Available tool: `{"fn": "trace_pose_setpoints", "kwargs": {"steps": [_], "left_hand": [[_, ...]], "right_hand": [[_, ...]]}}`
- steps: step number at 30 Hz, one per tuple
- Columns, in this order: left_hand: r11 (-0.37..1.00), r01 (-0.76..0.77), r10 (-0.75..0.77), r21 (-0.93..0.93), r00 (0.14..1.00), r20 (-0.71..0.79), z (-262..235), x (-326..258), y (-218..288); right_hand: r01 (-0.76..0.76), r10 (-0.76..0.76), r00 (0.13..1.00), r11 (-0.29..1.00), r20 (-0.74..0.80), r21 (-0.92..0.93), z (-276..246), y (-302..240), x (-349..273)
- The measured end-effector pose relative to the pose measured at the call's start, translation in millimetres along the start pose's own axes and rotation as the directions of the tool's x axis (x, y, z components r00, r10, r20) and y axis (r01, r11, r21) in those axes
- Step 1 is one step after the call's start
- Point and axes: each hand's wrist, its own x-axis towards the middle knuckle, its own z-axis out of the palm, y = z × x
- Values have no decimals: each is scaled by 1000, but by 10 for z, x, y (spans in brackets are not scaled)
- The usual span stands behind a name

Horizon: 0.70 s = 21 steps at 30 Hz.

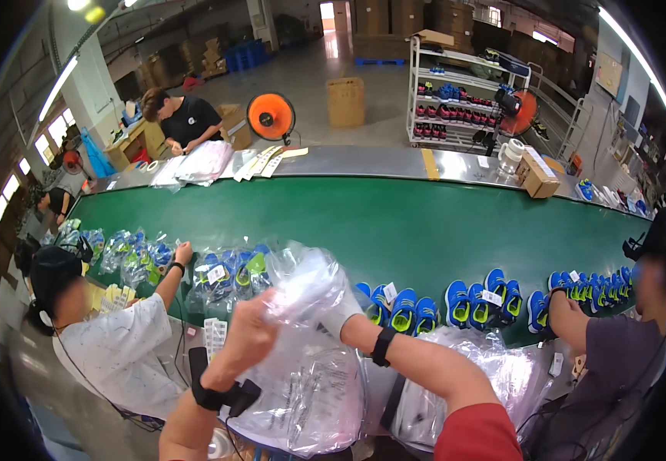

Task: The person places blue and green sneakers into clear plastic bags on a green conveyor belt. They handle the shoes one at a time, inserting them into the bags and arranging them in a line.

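Note:
Above the near edge of the belt, my left hand (251, 332) is closed on a crumpled clear plastic bag (306, 284). My right hand (341, 313) looks whitish, as if gloved or covered by plastic. It is at the bag's right side, its fingers hidden by the film. Below my hands lies a stack of flat clear plastic bags (298, 396). Blue sports shoes with lime-green linings (402, 309) stand just right of my right hand, some with white tags. Left of the held bag, similar shoes (229, 270) lie in clear bags.
A green conveyor belt (333, 203) runs across. More clear bags (463, 369) lie at my right. Co-workers sit close on both sides: a white-shirted person (118, 346) and a dark-shirted person (617, 361). Across the belt are another person (187, 123), an orange fan (270, 115) and a shoe rack (456, 100).

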Motion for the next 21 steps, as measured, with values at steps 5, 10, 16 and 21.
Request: {"fn": "trace_pose_setpoints", "kwargs": {"steps": [5,10,16,21], "left_hand": [[922,148,-75,357,975,-210,-653,-146,-612],[917,210,-53,338,906,-420,-988,82,-740],[959,158,-72,234,938,-339,-1085,80,-1009],[968,200,-151,152,947,-284,-908,59,-1197]], "right_hand": [[418,-425,889,600,171,-682,76,-193,220],[740,-739,673,673,-21,25,-224,-841,427],[-179,213,952,970,221,-165,181,430,733],[-46,408,793,780,452,-624,1337,1292,842]]}}
